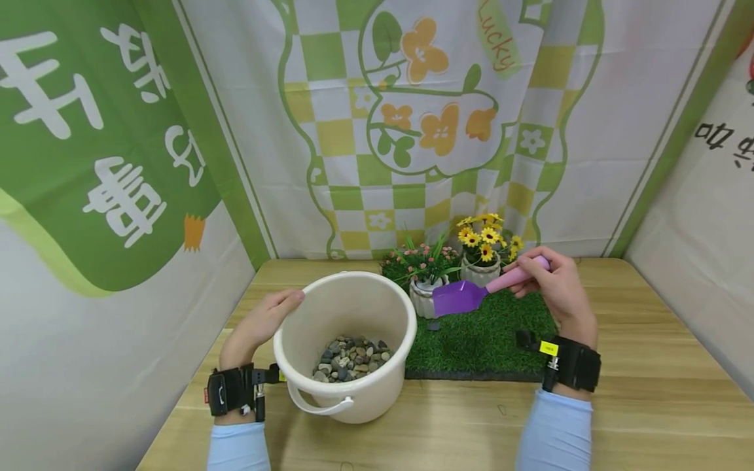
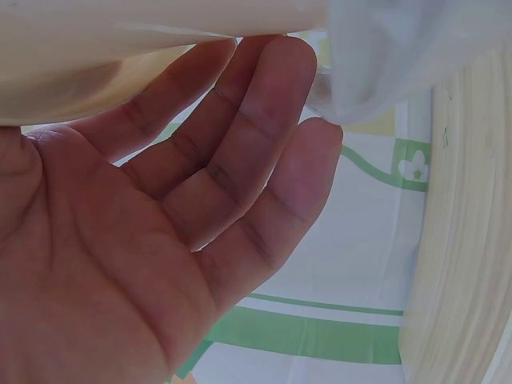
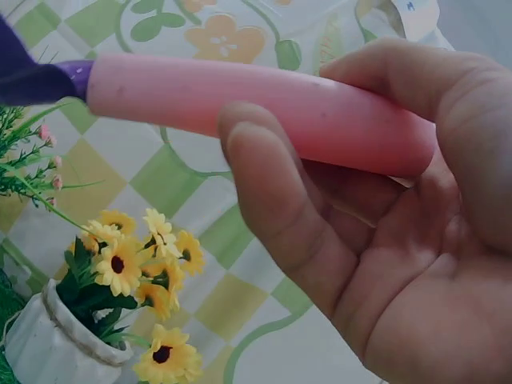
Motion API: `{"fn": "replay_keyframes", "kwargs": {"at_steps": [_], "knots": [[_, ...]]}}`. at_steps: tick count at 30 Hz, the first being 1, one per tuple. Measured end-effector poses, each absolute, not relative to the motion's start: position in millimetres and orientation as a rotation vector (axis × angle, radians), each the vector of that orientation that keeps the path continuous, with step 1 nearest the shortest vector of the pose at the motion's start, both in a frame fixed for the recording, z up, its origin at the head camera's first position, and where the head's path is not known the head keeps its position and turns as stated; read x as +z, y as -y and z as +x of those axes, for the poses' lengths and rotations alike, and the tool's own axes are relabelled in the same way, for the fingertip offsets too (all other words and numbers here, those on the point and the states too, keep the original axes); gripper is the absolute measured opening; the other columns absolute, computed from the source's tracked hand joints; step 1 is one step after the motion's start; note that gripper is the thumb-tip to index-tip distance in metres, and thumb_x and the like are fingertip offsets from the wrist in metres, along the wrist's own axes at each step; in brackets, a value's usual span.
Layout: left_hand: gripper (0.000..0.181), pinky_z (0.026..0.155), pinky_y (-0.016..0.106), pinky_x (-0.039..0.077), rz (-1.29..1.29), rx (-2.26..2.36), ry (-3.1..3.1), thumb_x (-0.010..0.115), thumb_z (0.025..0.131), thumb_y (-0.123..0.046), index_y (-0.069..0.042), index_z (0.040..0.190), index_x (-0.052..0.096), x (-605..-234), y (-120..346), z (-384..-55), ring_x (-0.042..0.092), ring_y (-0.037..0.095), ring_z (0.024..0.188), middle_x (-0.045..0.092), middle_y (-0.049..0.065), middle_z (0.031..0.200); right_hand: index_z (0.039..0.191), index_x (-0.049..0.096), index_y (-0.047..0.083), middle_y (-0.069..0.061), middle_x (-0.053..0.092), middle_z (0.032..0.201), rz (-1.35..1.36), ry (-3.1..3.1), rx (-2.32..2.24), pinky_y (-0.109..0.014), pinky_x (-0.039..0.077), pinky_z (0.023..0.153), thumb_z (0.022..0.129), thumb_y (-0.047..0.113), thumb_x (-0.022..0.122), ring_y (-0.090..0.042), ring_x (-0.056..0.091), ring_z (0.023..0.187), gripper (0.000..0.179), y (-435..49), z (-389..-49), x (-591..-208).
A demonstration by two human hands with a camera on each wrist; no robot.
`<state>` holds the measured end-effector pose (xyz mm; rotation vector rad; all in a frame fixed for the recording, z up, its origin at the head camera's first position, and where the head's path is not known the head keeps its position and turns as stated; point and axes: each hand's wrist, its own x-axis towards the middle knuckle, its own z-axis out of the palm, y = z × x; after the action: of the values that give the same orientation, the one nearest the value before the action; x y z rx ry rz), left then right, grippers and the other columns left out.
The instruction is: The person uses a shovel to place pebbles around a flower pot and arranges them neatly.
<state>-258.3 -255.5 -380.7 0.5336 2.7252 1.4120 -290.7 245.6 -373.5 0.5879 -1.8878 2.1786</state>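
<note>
Head: L hand (image 1: 265, 319) grips rim of bucket (image 1: 377, 394) on tbl (image 1: 471, 425), pebbles (image 1: 353, 361) inside; R hand (image 1: 559, 284) holds trowel (image 1: 471, 297) above turf (image 1: 489, 347). L wrist: fingers (image 2: 272, 104) part-bent, agst bucket's outside. R wrist: fingers curled rnd pink hdl (image 3: 280, 100).

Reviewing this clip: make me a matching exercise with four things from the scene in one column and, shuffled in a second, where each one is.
Things:
1. Shovel
2. Pebbles
3. Left hand
4. Yellow flowers

Places:
A. At the rim of the bucket
B. In a white pot
C. Gripped by the right hand
D. At the bottom of the bucket

Right pairs: 1-C, 2-D, 3-A, 4-B
</note>
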Motion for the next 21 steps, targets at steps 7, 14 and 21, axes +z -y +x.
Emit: {"fn": "replay_keyframes", "kwargs": {"at_steps": [7,14,21], "knots": [[0.048,0.073,0.033,0.054,0.509,1.408,-2.725,0.037,0.105,-0.03,0.008,0.128,0.054,-380.2,255.6,-258.1,0.066,0.023,0.087,0.066,0.02,0.106,0.094,0.055,-0.014,-0.016,0.071,0.083,0.607,1.818,2.186,-0.032,0.055,0.047,0.095,0.003,0.056,-0.026,0.065,0.054,0.017,-247.2,-287.5,-371.2],[0.043,0.076,0.036,0.053,0.504,1.396,-2.726,0.035,0.106,-0.02,0.012,0.129,0.052,-379.6,255.3,-260.2,0.064,0.03,0.092,0.064,0.025,0.109,0.093,0.055,-0.013,-0.017,0.071,0.083,0.599,1.798,2.19,-0.033,0.055,0.047,0.095,0.004,0.056,-0.025,0.065,0.053,0.017,-244.9,-285.9,-369.1],[0.046,0.078,0.035,0.052,0.499,1.397,-2.739,0.037,0.105,-0.028,0.008,0.128,0.055,-379.7,255.7,-258.4,0.065,0.025,0.092,0.065,0.02,0.108,0.092,0.055,-0.012,-0.017,0.07,0.083,0.584,1.8,2.198,-0.032,0.055,0.047,0.094,0.006,0.058,-0.026,0.064,0.053,0.018,-238.2,-286.2,-364.8]]}}
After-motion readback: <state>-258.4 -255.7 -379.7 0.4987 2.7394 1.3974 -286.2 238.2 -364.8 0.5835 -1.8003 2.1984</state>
